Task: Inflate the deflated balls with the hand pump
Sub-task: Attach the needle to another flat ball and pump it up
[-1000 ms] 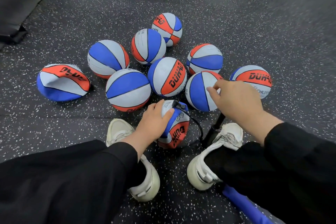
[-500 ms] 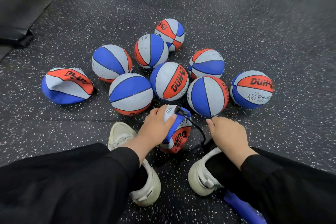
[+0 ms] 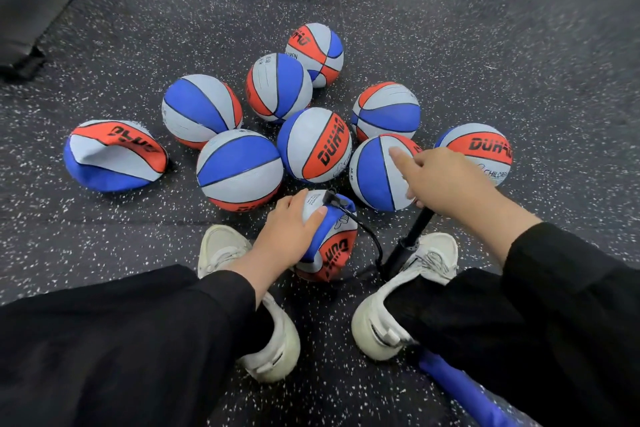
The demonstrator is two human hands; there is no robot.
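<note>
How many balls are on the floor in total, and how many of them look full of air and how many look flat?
Round, inflated balls: 7, for example the one with the orange DUHAO panel
Flat or collapsed balls: 2, the folded ball at the far left and the ball under the left hand, with the pump hose attached
Total: 9 balls

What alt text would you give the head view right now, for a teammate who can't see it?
The left hand grips a half-flat ball hosed to a black hand pump, whose handle the right hand holds raised. Beyond lie eight more balls on speckled floor; the leftmost ball is collapsed.
</note>
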